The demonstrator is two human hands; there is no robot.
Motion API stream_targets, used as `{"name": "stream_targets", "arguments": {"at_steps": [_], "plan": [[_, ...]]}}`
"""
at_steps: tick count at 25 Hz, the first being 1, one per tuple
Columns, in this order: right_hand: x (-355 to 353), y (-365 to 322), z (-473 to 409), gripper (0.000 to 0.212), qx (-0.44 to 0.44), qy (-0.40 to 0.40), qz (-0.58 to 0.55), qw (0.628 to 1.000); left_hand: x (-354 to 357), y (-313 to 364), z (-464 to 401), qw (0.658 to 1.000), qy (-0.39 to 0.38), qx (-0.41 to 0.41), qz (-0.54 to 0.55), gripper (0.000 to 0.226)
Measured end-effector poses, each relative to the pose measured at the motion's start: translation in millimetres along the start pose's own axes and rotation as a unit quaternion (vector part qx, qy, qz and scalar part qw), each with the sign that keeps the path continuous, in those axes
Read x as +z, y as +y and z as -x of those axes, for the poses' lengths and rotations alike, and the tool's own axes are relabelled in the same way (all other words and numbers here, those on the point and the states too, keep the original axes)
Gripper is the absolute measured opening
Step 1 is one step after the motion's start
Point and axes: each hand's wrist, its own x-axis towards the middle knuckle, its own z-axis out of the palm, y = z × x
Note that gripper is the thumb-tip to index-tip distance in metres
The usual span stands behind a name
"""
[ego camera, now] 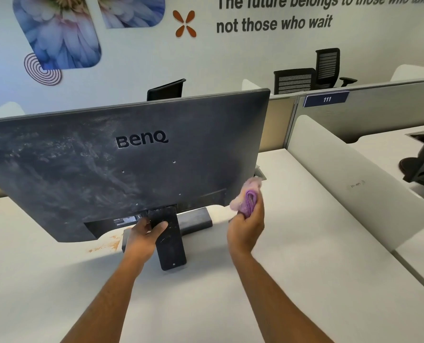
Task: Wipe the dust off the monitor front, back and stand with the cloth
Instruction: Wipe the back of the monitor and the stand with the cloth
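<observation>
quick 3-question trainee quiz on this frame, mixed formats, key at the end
1. True or false: the monitor shows its back to the camera.
2. What does the right hand hold? A) spray bottle B) purple cloth C) nothing
3. Fill in: the left hand grips the monitor's ____.

Key: 1 true, the dusty rear with the logo faces us. 2 B, bunched in the fingers beside the monitor's lower right corner. 3 stand, at the neck just below the panel.
</observation>
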Motion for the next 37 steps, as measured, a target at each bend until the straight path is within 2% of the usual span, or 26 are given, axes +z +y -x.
{"name": "stream_targets", "arguments": {"at_steps": [2, 5, 7, 9, 11, 12, 13, 15, 17, 18, 19, 21, 22, 23, 26, 28, 32, 34, 36, 37], "plan": [[8.4, -11.9, -17.4, 0.073, -0.043, -0.010, 0.006, 0.999, 0.4, -0.6, -0.5, 1.000, 0.005, 0.000, -0.002, 0.043], [21.7, -13.9, -8.5, 0.081, -0.082, -0.126, 0.045, 0.988, 1.4, -1.5, -1.4, 1.000, 0.006, 0.000, 0.004, 0.042], [21.3, 4.7, 7.6, 0.075, -0.109, -0.215, 0.091, 0.966, 1.5, -2.9, -1.7, 1.000, 0.008, 0.002, 0.002, 0.043], [14.3, 23.8, 19.9, 0.061, -0.050, -0.259, 0.134, 0.955, 0.8, -3.6, -2.7, 1.000, 0.008, 0.001, -0.001, 0.044], [9.7, 29.4, 25.5, 0.040, 0.116, -0.195, 0.138, 0.964, 1.1, -3.2, -3.4, 1.000, 0.008, 0.000, -0.010, 0.044], [8.2, 27.8, 24.3, 0.039, 0.156, -0.134, 0.137, 0.969, 1.7, -3.4, -3.0, 1.000, 0.009, 0.001, -0.012, 0.044], [6.9, 22.8, 21.9, 0.042, 0.138, -0.086, 0.132, 0.978, 1.9, -3.6, -2.7, 1.000, 0.012, 0.002, -0.014, 0.043], [8.1, 13.2, 12.6, 0.058, 0.030, -0.045, 0.127, 0.990, 1.9, -3.4, -3.3, 1.000, 0.015, 0.003, -0.012, 0.043], [11.9, 9.5, 6.0, 0.063, -0.064, -0.098, 0.126, 0.985, 2.3, -4.2, -3.7, 1.000, 0.011, 0.004, -0.007, 0.045], [14.6, 9.9, 4.6, 0.056, -0.047, -0.144, 0.101, 0.983, 2.3, -4.3, -4.0, 1.000, 0.010, 0.004, -0.005, 0.045], [15.9, 11.5, 7.1, 0.045, 0.012, -0.186, 0.062, 0.981, 2.2, -4.5, -4.1, 1.000, 0.010, 0.004, -0.006, 0.045], [13.8, 18.8, 8.4, 0.029, 0.129, -0.190, 0.086, 0.970, 2.9, -4.7, -3.6, 1.000, 0.010, 0.006, -0.010, 0.045], [9.8, 21.4, 7.6, 0.027, 0.201, -0.166, 0.080, 0.962, 3.1, -4.4, -3.9, 1.000, 0.010, 0.007, -0.010, 0.045], [3.9, 22.1, 4.9, 0.028, 0.230, -0.123, 0.088, 0.961, 3.2, -4.5, -3.9, 1.000, 0.009, 0.006, -0.011, 0.045], [-5.4, 16.0, -21.2, 0.048, 0.169, -0.018, 0.045, 0.984, 2.5, -5.7, -4.9, 1.000, 0.006, 0.008, -0.011, 0.045], [-3.9, 8.8, -43.1, 0.055, 0.148, 0.004, 0.025, 0.989, 1.8, -6.8, -6.2, 1.000, 0.005, 0.006, -0.011, 0.046], [10.6, 4.1, -59.6, 0.047, 0.210, -0.074, -0.021, 0.975, 3.6, -6.9, -7.0, 1.000, 0.011, 0.003, -0.016, 0.045], [22.1, -0.6, -48.1, 0.046, 0.227, -0.055, -0.056, 0.971, 4.1, -8.7, -7.6, 1.000, 0.011, 0.002, -0.012, 0.045], [31.8, -20.3, -20.6, 0.051, 0.211, -0.062, -0.095, 0.971, 3.7, -11.0, -8.7, 1.000, 0.013, 0.003, -0.006, 0.044], [33.9, -29.8, -0.9, 0.058, 0.177, -0.099, -0.105, 0.973, 3.0, -11.3, -9.2, 1.000, 0.014, 0.005, -0.005, 0.042]]}}
